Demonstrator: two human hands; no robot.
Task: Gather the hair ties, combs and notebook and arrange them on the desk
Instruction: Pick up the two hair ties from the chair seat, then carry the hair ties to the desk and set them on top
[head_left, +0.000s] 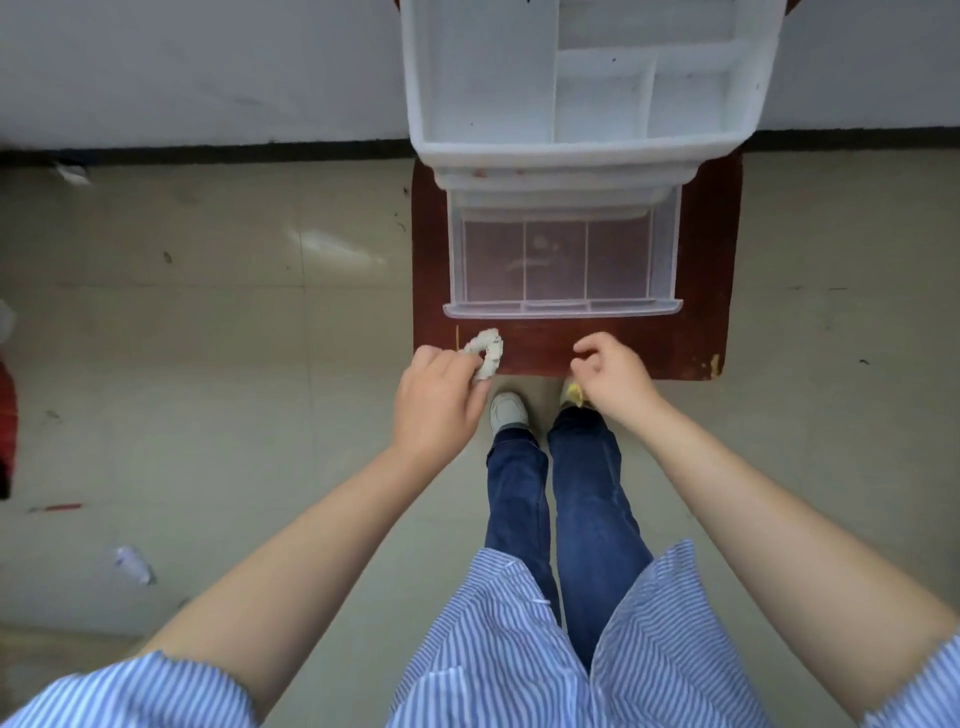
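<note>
While the head camera looks straight down, the left hand (439, 397) sits just left of the frame's centre, fingers pinched around a pale fabric hair tie (486, 355). That scrunchie-type loop hangs at the near left corner of the dark red-brown desk (701, 291), right over its front edge, and whether it touches the wood is hard to call from this angle.

Just right of centre, the right hand (615, 379) is curled loosely with the fingers bent inward over the desk's front edge. Something yellow (574, 393) peeks out under it, lower than the desktop by the look of it; can't tell if the hand actually has hold of it or if it's just down by the shoe, so the grip there is a cannot-tell.

Up the middle of the frame, a clear plastic drawer (563, 260) is pulled out toward the person, its compartments showing only the desk beneath. Above that, at the top of the frame, a white divided tray (587, 78) tops the drawer unit.

Lower down you get blue jeans, a white shoe (508, 410) between the hands, and a blue striped shirt (519, 649) along the bottom edge. Scraps of litter (134, 564) lie on the beige floor at the lower left.
</note>
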